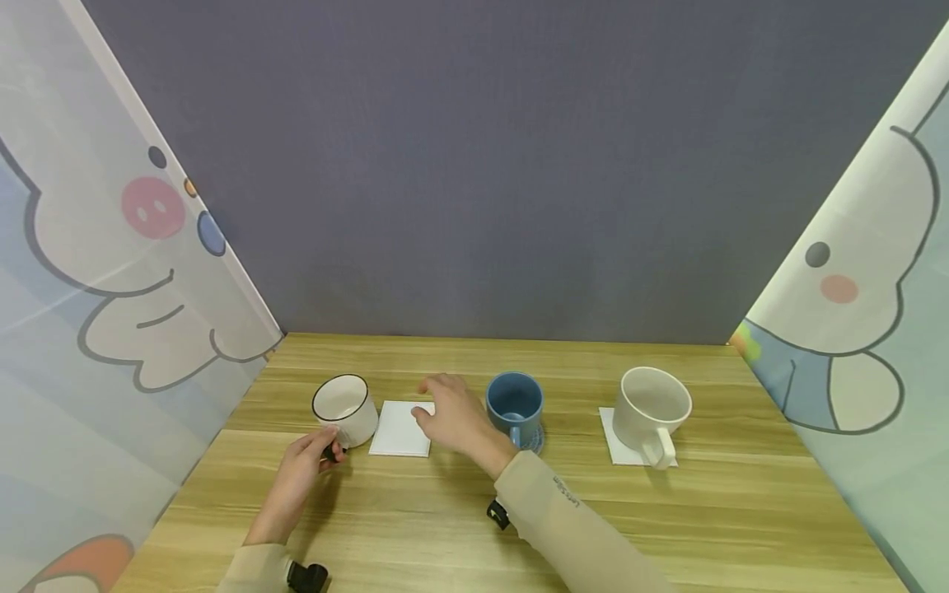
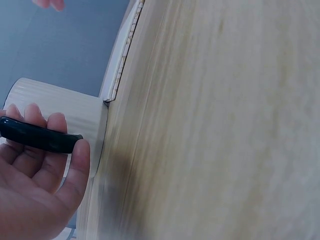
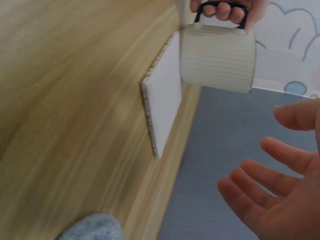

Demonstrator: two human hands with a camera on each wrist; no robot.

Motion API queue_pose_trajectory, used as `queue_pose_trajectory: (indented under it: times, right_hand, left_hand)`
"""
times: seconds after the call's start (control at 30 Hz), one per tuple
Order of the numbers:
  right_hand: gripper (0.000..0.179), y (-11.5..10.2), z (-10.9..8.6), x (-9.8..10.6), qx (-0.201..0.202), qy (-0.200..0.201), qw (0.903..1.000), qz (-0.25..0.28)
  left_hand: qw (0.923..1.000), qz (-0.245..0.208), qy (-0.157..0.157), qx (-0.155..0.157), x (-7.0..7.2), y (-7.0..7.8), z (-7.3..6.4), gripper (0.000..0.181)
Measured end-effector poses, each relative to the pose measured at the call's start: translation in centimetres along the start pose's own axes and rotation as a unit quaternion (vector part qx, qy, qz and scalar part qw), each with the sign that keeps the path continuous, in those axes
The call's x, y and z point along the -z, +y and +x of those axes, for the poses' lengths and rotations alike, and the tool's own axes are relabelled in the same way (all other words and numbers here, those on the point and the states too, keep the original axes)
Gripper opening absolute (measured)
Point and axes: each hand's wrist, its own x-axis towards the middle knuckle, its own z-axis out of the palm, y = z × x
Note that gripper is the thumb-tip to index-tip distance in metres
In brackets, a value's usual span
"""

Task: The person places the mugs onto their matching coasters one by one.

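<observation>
A white ribbed mug (image 1: 362, 422) with a dark rim is at the left, and my left hand (image 1: 298, 468) grips its black handle (image 2: 42, 136) with fingers curled round it. Beside this mug, on its right, lies a thick white square coaster (image 1: 396, 434). My right hand (image 1: 461, 418) hovers by the coaster's right side, fingers spread and loosely bent, holding nothing. In the right wrist view the ribbed mug stands close to the coaster's far edge; whether its base touches the table is hard to tell.
Right of my right hand a blue mug (image 1: 515, 397) stands on a round grey-blue coaster (image 1: 536, 442). Farther right, a larger white mug (image 1: 643, 418) rests on another white coaster (image 1: 619, 452). A grey panel (image 1: 504, 181) rises behind the wooden table (image 1: 415, 527), with printed cartoon sheets at both sides.
</observation>
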Motion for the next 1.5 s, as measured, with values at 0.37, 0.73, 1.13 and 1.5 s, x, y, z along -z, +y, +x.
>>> queue_pose_trajectory:
  times: [0.37,0.73,1.13,1.5]
  right_hand:
    - [0.045,1.1,-0.2,-1.8,0.005,-0.072,0.9956,-0.06]
    - [0.045,2.1,-0.3,-3.5,0.011,-0.09,0.9899,-0.109]
    - [0.047,2.7,-0.1,-4.1,0.026,-0.122,0.978,-0.167]
    - [0.037,2.8,-0.1,-4.4,0.024,-0.136,0.9761,-0.168]
  left_hand:
    - [1.0,-0.006,-0.002,0.001,0.0,0.0,0.0,0.045]
    - [1.0,-0.007,0.001,-0.001,-0.1,0.0,-0.1,0.045]
    - [1.0,-0.006,0.002,0.0,-0.1,0.1,0.0,0.045]
    - [0.9999,-0.006,0.007,-0.004,-0.2,0.1,-0.1,0.045]
